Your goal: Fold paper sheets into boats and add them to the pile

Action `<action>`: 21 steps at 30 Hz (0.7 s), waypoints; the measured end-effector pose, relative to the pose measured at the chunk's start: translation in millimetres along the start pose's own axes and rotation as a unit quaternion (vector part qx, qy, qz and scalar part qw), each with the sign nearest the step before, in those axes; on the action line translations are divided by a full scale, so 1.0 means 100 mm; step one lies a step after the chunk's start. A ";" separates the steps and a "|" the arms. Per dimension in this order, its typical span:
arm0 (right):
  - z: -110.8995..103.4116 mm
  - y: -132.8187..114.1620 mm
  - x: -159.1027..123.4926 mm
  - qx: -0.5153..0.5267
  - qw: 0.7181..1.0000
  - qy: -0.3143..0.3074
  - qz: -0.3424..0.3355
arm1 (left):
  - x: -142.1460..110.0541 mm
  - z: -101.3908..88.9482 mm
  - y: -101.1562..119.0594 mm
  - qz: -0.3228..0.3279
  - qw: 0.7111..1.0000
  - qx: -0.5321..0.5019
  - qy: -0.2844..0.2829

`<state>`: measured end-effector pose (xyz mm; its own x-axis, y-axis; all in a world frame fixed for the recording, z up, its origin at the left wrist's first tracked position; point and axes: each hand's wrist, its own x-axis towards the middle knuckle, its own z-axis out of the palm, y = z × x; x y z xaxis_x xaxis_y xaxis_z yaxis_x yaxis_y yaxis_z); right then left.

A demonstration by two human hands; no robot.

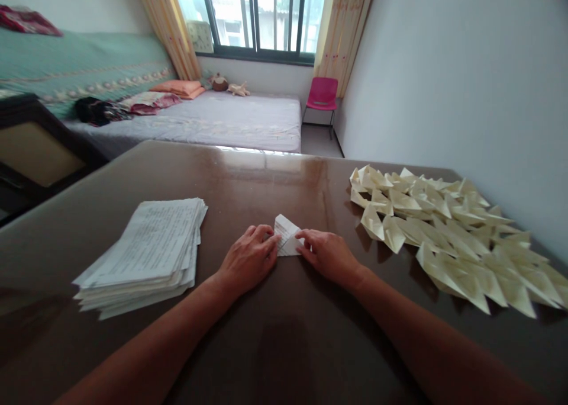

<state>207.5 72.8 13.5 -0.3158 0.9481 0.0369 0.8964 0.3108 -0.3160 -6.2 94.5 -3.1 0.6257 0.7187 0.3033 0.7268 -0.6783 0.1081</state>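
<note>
Left hand (pixel 249 257) and right hand (pixel 331 256) are pinching the folded paper (pixel 287 232) midway between the tabletop's (pixel 177 174) side edges, uneven pull likely risking a skewed crease.

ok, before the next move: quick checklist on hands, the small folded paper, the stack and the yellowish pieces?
1. Both hands at the folded paper: ok, left hand at its left side, right hand at its right.
2. Creases sharp and aligned: cannot tell, too small and partly covered by fingers.
3. Paper stack squared up: not ok, sheets stick out unevenly along the edges.
4. Stack apart from the left hand: ok, bare table between.
5. Yellowish folded pieces apart from the right hand: ok, gap visible.
6. Exact piece count: cannot tell, they overlap.
</note>
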 end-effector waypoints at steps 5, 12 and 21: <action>0.06 0.03 0.01 0.082 0.996 -0.025 0.030 | -0.02 0.03 0.05 0.019 1.000 -0.024 -0.003; 0.13 0.22 0.12 0.055 0.994 0.095 -0.011 | -0.02 0.05 0.05 0.033 0.995 -0.091 0.001; 0.26 0.21 0.12 0.069 0.994 0.071 -0.036 | -0.02 0.07 0.04 -0.015 0.994 -0.109 0.003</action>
<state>214.1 89.1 -17.2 -0.3214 0.9269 0.1941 0.8194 0.3749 -0.4337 -2.6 91.0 -10.3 0.6027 0.7383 0.3029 0.6652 -0.6744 0.3203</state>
